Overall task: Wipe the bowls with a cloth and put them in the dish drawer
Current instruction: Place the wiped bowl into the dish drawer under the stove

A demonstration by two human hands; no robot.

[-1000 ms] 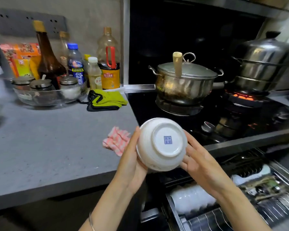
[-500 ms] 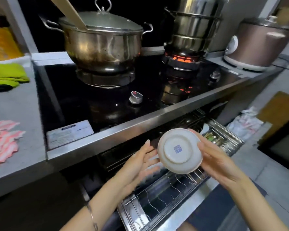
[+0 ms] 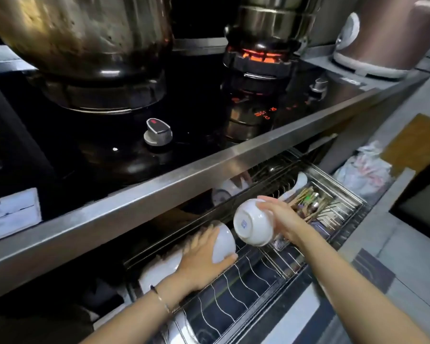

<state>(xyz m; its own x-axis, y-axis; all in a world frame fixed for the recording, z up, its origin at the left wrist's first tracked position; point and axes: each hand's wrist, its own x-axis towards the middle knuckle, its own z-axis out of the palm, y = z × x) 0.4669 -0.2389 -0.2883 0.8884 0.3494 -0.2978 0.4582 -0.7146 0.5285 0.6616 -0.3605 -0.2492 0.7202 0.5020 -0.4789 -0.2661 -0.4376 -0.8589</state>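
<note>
Our right hand point(image 3: 281, 219) grips the fragile, probably slick white bowl point(image 3: 252, 223) near its rim; our left hand point(image 3: 201, 256) clasps a racked bowl point(image 3: 224, 244).

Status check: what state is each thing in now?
Stainless wire-rack dish drawer: pulled open.
White ceramic bowl with blue mark: tilted, above rack, in right hand.
Row of nested white bowls: racked, left hand gripping end bowl.
Right stove burner: lit, glowing orange.
</note>
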